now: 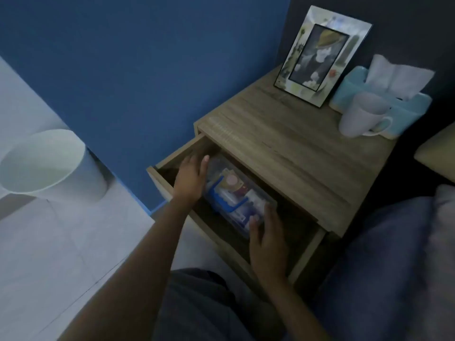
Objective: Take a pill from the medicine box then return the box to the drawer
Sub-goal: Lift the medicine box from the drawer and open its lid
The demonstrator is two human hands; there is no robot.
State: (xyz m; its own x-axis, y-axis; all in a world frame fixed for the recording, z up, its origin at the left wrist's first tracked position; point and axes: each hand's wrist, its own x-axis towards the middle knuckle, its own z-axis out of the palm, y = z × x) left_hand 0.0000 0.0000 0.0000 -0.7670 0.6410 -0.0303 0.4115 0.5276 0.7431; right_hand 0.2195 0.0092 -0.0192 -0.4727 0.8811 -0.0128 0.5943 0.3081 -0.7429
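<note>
A clear plastic medicine box (237, 193) with a blue handle lies inside the open wooden drawer (305, 257) of the nightstand. Packets and a small round tub show through its lid. My left hand (190, 178) rests against the box's far left end, fingers spread along its side. My right hand (267, 239) presses on the box's near right end, fingers over the lid edge. The box sits low in the drawer between both hands. No single pill is visible.
On the nightstand top (283, 141) stand a picture frame (322, 57), a white mug (362, 116) and a light blue tissue box (394, 104). A white bin (49, 163) stands on the tiled floor at left. Blue wall behind; bedding at right.
</note>
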